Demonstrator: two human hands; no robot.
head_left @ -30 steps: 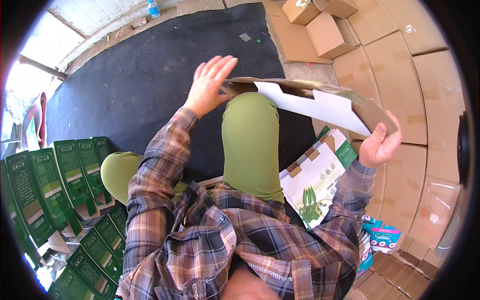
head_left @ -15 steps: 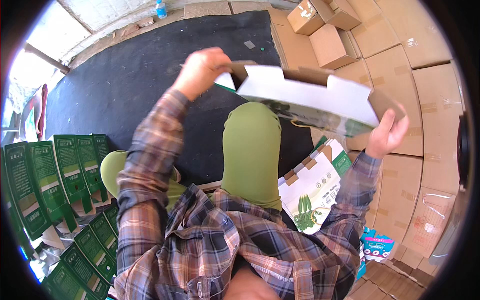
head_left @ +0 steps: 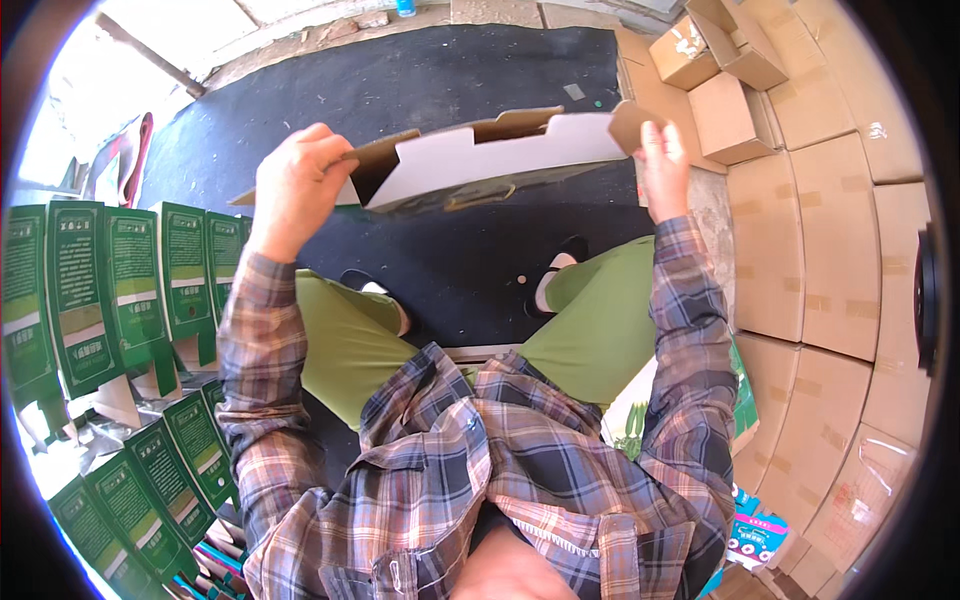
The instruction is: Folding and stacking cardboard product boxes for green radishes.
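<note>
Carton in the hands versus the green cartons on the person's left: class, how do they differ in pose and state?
The held carton is up in the air, gripped at its ends by the left hand and right hand; the green cartons stand upright in a row, untouched. The held carton shows its white and brown inside; the green cartons show printed green faces. Both are cardboard.

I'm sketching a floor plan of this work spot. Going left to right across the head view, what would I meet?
Standing green cartons → left hand → white-and-brown carton blank held up in both hands → right hand → stacked brown boxes.
</note>
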